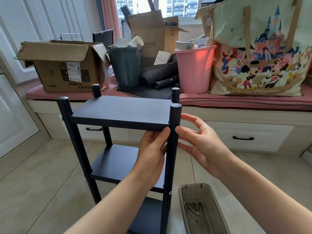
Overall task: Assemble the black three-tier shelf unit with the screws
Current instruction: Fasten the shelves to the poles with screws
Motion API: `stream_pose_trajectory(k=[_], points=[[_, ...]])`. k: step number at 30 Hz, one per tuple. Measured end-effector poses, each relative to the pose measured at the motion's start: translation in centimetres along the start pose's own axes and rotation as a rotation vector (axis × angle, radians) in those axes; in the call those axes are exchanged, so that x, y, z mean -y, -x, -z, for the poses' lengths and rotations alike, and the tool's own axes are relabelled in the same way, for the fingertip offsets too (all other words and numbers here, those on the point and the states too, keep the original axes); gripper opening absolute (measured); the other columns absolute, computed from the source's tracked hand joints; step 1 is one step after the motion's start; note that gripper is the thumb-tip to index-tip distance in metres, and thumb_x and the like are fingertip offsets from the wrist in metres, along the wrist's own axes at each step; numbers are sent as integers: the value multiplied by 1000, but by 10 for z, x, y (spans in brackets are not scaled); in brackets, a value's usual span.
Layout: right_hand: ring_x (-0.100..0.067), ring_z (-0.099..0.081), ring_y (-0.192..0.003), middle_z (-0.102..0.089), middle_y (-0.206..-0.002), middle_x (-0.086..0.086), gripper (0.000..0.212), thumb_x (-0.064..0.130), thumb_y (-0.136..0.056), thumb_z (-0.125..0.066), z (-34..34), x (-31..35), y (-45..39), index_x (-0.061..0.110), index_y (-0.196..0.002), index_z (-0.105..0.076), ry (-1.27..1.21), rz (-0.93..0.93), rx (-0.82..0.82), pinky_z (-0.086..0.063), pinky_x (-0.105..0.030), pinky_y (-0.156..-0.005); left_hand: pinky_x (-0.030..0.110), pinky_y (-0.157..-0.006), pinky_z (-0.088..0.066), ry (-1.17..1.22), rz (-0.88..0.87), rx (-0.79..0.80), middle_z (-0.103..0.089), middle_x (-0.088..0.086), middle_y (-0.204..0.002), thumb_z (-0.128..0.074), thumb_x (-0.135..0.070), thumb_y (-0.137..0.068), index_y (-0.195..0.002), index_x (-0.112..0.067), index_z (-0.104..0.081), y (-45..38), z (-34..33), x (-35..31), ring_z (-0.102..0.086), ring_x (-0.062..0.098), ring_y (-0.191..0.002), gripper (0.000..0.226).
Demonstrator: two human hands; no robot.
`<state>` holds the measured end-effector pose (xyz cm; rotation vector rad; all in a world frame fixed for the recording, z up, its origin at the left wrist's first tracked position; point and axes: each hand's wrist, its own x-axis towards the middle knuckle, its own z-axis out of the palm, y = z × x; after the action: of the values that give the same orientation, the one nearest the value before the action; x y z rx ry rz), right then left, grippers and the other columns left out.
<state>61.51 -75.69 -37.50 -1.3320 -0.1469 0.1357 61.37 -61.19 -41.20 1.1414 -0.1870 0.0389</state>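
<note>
The black three-tier shelf unit (118, 112) stands upright on the tiled floor, all three boards sitting between four round posts. My left hand (152, 156) grips the top board's front right corner, thumb on its front edge beside the front right post (173, 149); its fingers are hidden under the board. My right hand (200, 142) is at the other side of that post, its thumb tip and forefinger touching the post and the other fingers loosely spread. I see nothing held in it. A silver screw head (170, 193) shows lower on the same post. Loose screws (192, 208) lie in a grey translucent tray (184, 208) on the floor.
Behind the shelf runs a window bench with drawers (243, 137) and a pink cushion, loaded with cardboard boxes (67, 71), a grey bin (126, 68), a pink bin (194, 70) and a large cartoon-print bag (256, 56). White cabinet doors stand on the left. Tiled floor lies around the unit.
</note>
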Motion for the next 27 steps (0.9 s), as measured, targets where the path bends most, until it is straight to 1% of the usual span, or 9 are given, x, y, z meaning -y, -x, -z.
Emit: stream_pose_trajectory(k=[6, 8, 13, 15, 18, 19, 21, 23, 27], points=[[-25, -71, -102, -73, -111, -14, 72, 8, -69, -77, 2, -2, -6, 27, -134, -52, -129, -71, 121, -51, -38, -92, 33, -94, -51, -114, 52, -74, -75, 6, -113, -70, -32, -80, -121, -15, -70, 12, 13, -16, -70, 23, -109, 45], [-28, -69, -107, -71, -115, -17, 77, 7, -69, -77, 1, -4, -5, 28, -137, -50, -122, -76, 143, -49, -41, -98, 32, -95, -50, -146, 85, -99, -76, 3, -111, -71, -34, -78, -120, -15, -70, 19, 15, -20, -71, 20, -108, 46], [-35, -63, -117, -67, -123, -18, 76, 9, -72, -78, 0, -8, -6, 30, -139, -49, -116, -85, 177, -44, -45, -108, 32, -89, -52, -381, 143, -171, -78, -5, -95, -75, -25, -87, -100, -19, -76, 33, 24, -32, -75, 11, -91, 14], [-34, -64, -115, -67, -123, -18, 79, 9, -70, -80, 1, -9, -8, 29, -140, -48, -134, -100, 197, -47, -44, -104, 24, -76, -54, -596, 15, -173, -78, -6, -83, -76, -26, -86, -84, -19, -77, 37, 26, -38, -75, 9, -76, 8], [-32, -66, -113, -67, -123, -18, 84, 10, -66, -82, 3, -10, -10, 29, -140, -47, -187, -127, 208, -50, -41, -98, 12, -65, -52, -1068, -491, -231, -73, -14, -71, -74, -38, -85, -75, -19, -74, 42, 26, -45, -70, 2, -67, 21], [-30, -66, -112, -68, -123, -17, 84, 9, -66, -82, 3, -10, -11, 29, -140, -47, -194, -135, 208, -50, -40, -97, 14, -66, -53, -1190, -650, -254, -73, -14, -72, -72, -41, -86, -77, -19, -74, 42, 25, -45, -69, 4, -67, 25], [-24, -69, -105, -70, -119, -12, 87, 13, -64, -85, 4, -11, -12, 31, -140, -46, -180, -150, 204, -52, -37, -91, 32, -74, -55, -1300, -854, -274, -73, -7, -77, -69, -42, -88, -81, -15, -76, 39, 23, -45, -69, 12, -73, 29], [-19, -70, -97, -72, -113, -6, 86, 16, -65, -85, 3, -12, -13, 32, -139, -46, -161, -161, 204, -53, -35, -84, 39, -85, -50, -1343, -906, -280, -75, -5, -86, -72, -42, -84, -88, -15, -77, 34, 22, -45, -69, 19, -86, 28], [-16, -66, -92, -70, -113, -6, 70, 17, -76, -79, 0, -14, -13, 25, -139, -50, -162, -180, 227, -52, -31, -81, 38, -112, -33, -1451, -712, -209, -73, -1, -117, -80, -48, -77, -117, -16, -71, 24, 16, -40, -63, 21, -119, 52]])
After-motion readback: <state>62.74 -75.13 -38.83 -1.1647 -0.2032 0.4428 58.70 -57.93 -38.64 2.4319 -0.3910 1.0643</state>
